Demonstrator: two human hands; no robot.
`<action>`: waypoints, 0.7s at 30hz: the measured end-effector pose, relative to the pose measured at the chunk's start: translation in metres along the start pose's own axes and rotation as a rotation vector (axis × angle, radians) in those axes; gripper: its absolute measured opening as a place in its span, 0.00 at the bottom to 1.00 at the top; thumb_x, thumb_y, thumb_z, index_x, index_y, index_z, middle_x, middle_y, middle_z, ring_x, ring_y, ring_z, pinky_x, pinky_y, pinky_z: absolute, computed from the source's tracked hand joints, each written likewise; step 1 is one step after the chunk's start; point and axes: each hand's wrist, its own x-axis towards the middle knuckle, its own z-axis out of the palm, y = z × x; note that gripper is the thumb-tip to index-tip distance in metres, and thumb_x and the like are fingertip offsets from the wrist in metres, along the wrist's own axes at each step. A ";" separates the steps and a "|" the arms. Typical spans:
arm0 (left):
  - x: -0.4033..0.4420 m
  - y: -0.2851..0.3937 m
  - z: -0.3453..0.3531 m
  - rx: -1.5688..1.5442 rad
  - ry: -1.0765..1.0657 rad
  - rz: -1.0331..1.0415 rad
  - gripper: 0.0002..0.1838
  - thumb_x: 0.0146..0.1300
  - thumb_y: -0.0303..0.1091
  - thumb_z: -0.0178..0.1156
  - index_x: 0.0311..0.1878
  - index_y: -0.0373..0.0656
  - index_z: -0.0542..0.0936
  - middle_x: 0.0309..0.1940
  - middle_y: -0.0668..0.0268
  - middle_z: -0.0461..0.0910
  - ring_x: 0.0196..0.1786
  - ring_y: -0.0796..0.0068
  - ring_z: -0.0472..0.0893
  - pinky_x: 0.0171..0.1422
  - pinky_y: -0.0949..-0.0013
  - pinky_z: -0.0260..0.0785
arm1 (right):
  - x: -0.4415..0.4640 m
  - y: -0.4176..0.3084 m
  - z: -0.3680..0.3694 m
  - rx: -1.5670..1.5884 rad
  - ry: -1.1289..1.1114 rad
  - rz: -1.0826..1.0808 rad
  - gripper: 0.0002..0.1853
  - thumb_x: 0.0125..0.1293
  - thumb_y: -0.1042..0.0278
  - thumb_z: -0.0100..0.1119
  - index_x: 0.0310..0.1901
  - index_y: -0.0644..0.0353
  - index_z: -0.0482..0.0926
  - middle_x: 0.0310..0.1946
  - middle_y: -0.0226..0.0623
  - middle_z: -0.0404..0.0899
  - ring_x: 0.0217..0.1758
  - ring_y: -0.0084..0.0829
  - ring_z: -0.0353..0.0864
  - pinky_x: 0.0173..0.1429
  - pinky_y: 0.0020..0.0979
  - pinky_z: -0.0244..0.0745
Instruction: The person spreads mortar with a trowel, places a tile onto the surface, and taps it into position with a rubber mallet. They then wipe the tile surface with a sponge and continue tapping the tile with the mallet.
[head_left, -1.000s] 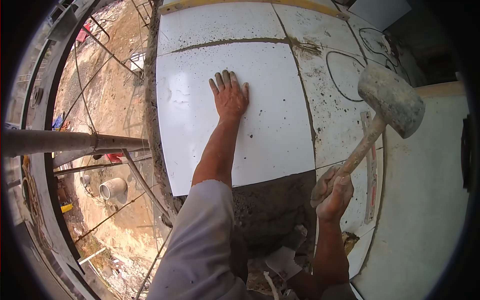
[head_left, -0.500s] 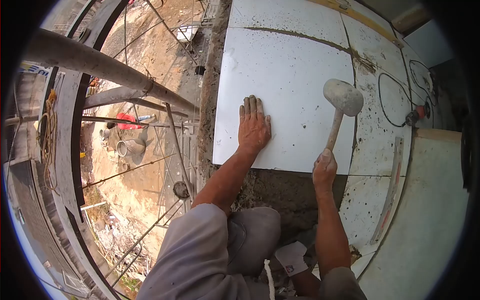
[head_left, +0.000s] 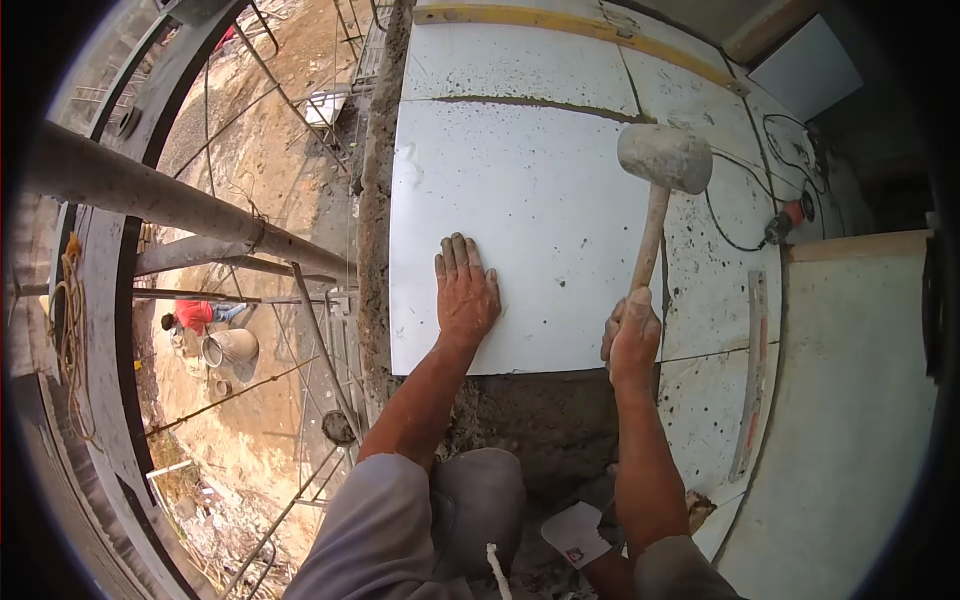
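Head view: left hand (head_left: 467, 303) open, palm flat on large white tile (head_left: 520, 220), near its lower-left corner. Right hand (head_left: 633, 335) closed round mallet (head_left: 665, 158) handle, head raised over tile's upper-right part. Dark mortar (head_left: 545, 415) along tile's near edge; yellow level (head_left: 560, 22) beyond its far edge.

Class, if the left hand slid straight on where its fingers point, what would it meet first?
The left hand would likely cross the rough joint at the far edge of the white tile first; beyond, the first raised thing seems to be the yellow bar.
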 end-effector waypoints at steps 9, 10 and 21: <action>0.033 0.024 0.008 0.054 -0.081 0.058 0.35 0.72 0.45 0.41 0.71 0.28 0.51 0.73 0.42 0.46 0.76 0.40 0.42 0.76 0.40 0.33 | 0.037 -0.072 -0.043 0.292 0.394 -0.614 0.36 0.66 0.25 0.29 0.31 0.58 0.61 0.20 0.31 0.63 0.23 0.27 0.66 0.27 0.28 0.64; 0.037 0.029 0.006 0.118 -0.101 0.048 0.34 0.72 0.46 0.41 0.71 0.29 0.51 0.74 0.43 0.46 0.76 0.39 0.41 0.75 0.37 0.32 | 0.035 -0.014 -0.039 0.131 0.288 -0.561 0.34 0.70 0.32 0.32 0.34 0.62 0.66 0.23 0.34 0.66 0.23 0.27 0.66 0.28 0.30 0.66; 0.049 0.038 -0.001 0.190 -0.163 0.020 0.35 0.72 0.50 0.40 0.72 0.31 0.52 0.73 0.42 0.46 0.75 0.37 0.40 0.69 0.25 0.32 | 0.041 -0.108 -0.066 0.454 0.301 -0.177 0.31 0.70 0.32 0.31 0.30 0.56 0.62 0.14 0.27 0.60 0.14 0.21 0.59 0.19 0.23 0.58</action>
